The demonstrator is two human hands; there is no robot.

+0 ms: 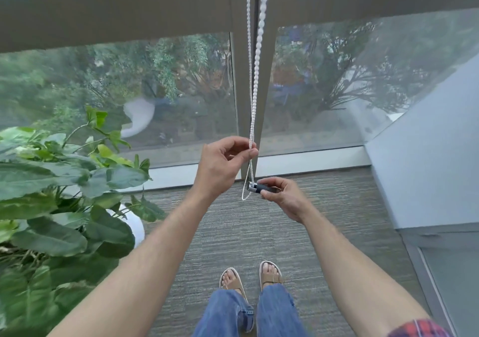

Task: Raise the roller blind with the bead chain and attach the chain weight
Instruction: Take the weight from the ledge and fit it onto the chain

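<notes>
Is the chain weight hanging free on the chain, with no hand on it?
No: the right hand grips the dark chain weight while the left hand pinches the bead chain above it.

Your white bead chain hangs down in two strands in front of the window's centre post, the strands drawing together lower down and ending in a small loop just above the carpet line. Your chain weight is a short dark cylinder with a lighter grey end cap, lying roughly level. Its capped end meets the loop; whether the chain is actually threaded in, you cannot tell.
</notes>
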